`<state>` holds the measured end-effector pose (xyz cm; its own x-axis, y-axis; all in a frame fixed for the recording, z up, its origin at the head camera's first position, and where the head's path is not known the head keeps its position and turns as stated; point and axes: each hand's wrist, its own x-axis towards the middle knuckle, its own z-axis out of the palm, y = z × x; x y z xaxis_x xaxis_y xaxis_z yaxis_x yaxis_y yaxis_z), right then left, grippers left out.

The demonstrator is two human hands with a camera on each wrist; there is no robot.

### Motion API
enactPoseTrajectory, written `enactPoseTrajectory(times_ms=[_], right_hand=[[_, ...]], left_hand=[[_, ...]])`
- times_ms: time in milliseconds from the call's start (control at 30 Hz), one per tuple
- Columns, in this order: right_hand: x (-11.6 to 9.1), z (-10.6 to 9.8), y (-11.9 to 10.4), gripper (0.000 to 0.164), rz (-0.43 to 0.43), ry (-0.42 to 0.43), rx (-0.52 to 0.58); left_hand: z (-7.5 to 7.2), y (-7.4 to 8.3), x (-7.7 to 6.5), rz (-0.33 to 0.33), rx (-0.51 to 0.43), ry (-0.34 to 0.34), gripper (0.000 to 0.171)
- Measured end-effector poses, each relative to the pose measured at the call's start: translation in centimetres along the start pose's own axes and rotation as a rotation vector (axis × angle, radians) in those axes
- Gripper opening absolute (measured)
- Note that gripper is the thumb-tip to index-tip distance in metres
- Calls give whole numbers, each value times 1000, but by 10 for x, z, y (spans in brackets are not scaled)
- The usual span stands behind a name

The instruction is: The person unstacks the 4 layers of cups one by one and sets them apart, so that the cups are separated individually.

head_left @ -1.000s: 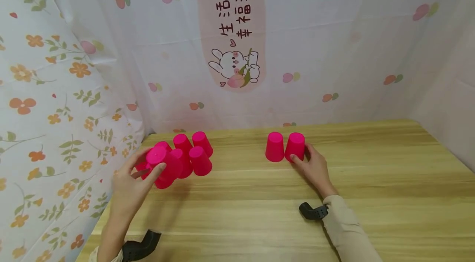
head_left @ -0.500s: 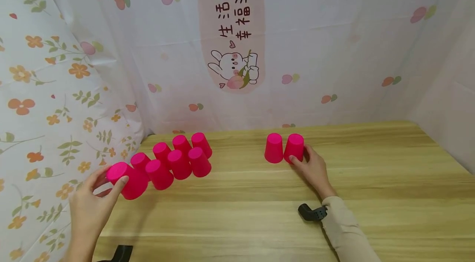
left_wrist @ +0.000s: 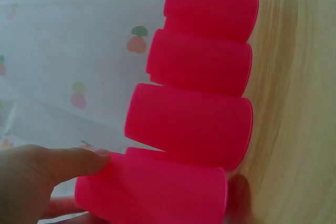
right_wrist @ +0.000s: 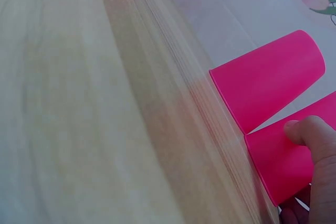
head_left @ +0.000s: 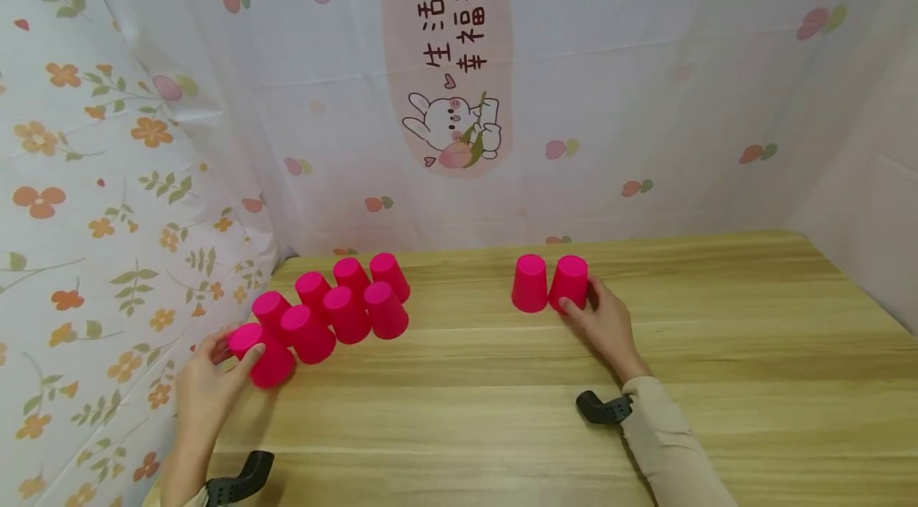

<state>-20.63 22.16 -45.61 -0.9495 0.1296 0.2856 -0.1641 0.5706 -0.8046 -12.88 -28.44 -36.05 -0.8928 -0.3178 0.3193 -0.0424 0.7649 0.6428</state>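
Note:
My left hand (head_left: 208,387) grips a pink cup (head_left: 271,362) standing mouth-down at the near end of a double row of pink cups. In the left wrist view the thumb lies along that cup's (left_wrist: 157,190) side, and its front row mates (left_wrist: 194,124) stand beyond it. On the right, my right hand (head_left: 602,324) holds another upside-down pink cup (head_left: 570,280) between thumb and fingers. Touching or nearly touching it is a second pink cup (head_left: 529,284) to its left. In the right wrist view the thumb presses the held cup's (right_wrist: 278,166) side; the other fingers are mostly hidden.
Both groups stand on a wood-grain table (head_left: 459,411), with a wide stretch of bare wood between them. A printed white curtain (head_left: 323,108) hangs behind the table and along its left side. Black wrist mounts (head_left: 605,408) sit on both forearms.
The left hand has carried its cup leftward from above the row, then down and slightly right to the row's near end. My right hand and its cup have stayed in place.

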Motion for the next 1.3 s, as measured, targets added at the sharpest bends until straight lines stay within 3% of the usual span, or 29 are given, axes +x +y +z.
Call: enactPoseTrajectory(times_ms=[333,800,933,1033,1200,1300], right_hand=[[0,-2,0,58,-7,6,4],[0,-1,0,59,4,-4,-3],[0,-1,-1,60,7,-8,-3],[0,-1,-1,61,8,-11,1],[0,-1,-1,60,4,-4,-2],[0,-1,-2,60,1,-4,-4]], left_hand=[[20,-6,3,33,-48,45,49],[26,-5,1,61,-35,67,51],[25,-5,0,111,2,73,54],[22,0,-2,184,29,107,55],[16,16,-2,347,18,216,53],[11,31,-1,406,7,238,53]])
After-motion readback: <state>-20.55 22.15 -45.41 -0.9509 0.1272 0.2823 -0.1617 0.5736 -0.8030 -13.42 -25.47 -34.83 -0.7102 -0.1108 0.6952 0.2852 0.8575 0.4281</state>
